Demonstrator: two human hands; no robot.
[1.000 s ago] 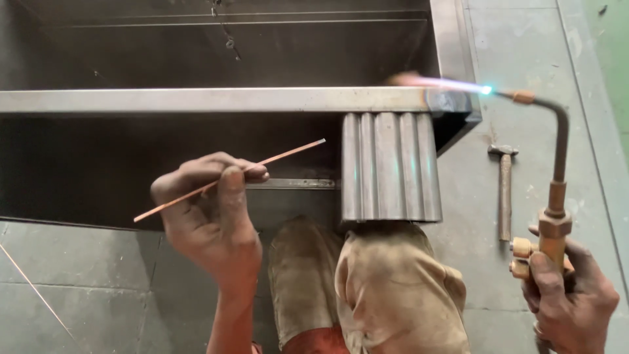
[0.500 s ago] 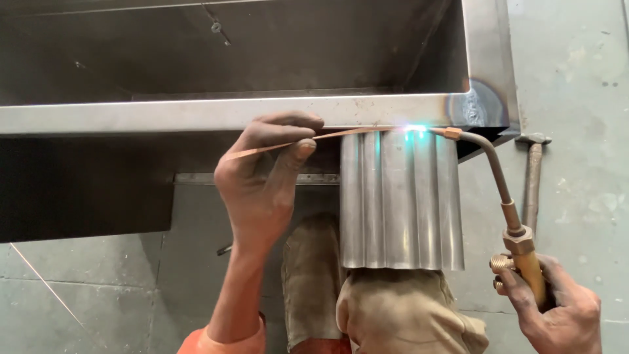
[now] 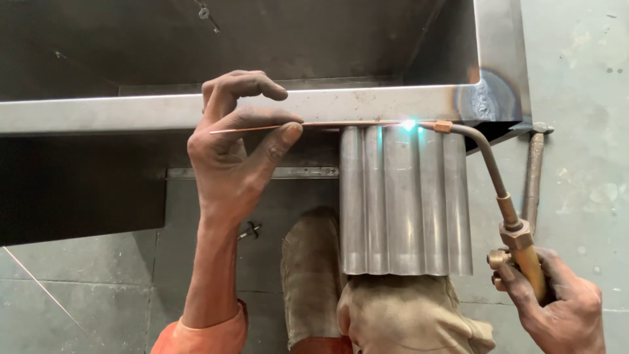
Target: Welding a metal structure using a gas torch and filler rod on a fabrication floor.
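My left hand (image 3: 237,152) pinches a thin copper filler rod (image 3: 327,124) held level along the underside of a steel frame rail (image 3: 131,111). The rod's tip meets a bright flame (image 3: 409,124) at the top edge of a corrugated steel panel (image 3: 403,203). My right hand (image 3: 563,308) grips the brass handle of a gas torch (image 3: 498,190), whose curved neck reaches up and left to the flame. The panel's lower edge rests against my knee (image 3: 406,314).
The rail belongs to a large dark steel box (image 3: 262,39) with a heat-tinted welded corner (image 3: 488,101). A hammer (image 3: 534,177) lies on the concrete floor right of the panel. My shoe (image 3: 311,275) and a small bolt (image 3: 250,231) sit below. Another thin rod (image 3: 39,288) lies at left.
The view has closed in on the joint. My left hand brought the rod up level under the rail, and the torch flame moved from the frame corner to the panel's top edge.
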